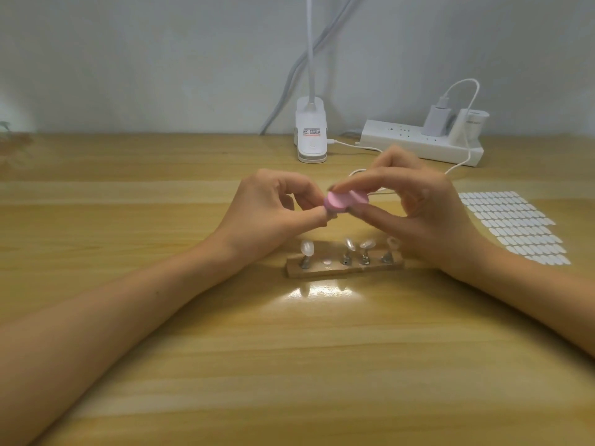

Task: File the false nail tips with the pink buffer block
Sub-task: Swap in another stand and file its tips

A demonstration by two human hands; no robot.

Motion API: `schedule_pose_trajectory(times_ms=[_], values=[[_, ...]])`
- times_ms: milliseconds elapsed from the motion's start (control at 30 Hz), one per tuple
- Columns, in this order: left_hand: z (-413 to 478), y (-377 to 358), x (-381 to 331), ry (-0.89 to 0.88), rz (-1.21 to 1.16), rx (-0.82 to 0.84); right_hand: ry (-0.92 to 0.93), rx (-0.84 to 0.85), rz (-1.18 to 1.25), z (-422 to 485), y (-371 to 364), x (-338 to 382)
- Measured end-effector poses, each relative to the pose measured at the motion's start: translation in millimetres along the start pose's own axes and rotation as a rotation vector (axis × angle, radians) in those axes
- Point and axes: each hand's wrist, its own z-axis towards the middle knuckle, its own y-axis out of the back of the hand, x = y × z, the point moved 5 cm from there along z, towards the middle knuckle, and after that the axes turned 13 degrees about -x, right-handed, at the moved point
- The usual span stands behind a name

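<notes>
Up above the table, both hands are meeting in mid-air just beyond the stand. The right hand is gripping the buffer, with fingers lying along its top and the thumb pressing from beneath, so the pink block is lying roughly level and pointing left. The left hand is pinching a small piece between thumb and forefinger, right under the buffer's left end and touching it. The piece is mostly hidden, so I cannot tell whether it is a tip. The other left fingers are curling loosely behind.

On the near side of the hands, the stand is sitting on the table, carrying four tips on metal posts: one at the left, three grouped at the right, with a gap between them. The right wrist is passing just beside the stand's right end.

To the right, a sheet of white oval stickers is lying flat. Along the far edge, a lamp clip is standing left of a power strip, and a white cable is trailing from the strip behind the hands.
</notes>
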Motion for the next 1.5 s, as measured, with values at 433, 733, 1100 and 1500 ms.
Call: schedule_pose_trajectory(times_ms=[433, 733, 1100, 1500], values=[[0, 0, 0, 0.009, -0.023, 0.012, 0.003, -0.031, 0.004, 0, 4, 3], [-2, 2, -2, -0.024, -0.015, -0.013, -0.067, -0.093, 0.027, 0, 10, -4], [-24, 8, -49, -0.306, -0.050, 0.118, -0.132, -0.077, 0.091, -3, 12, -10], [-22, 3, -28, -0.094, 0.133, 0.265, -0.213, -0.079, 0.134, -2, 13, -11]])
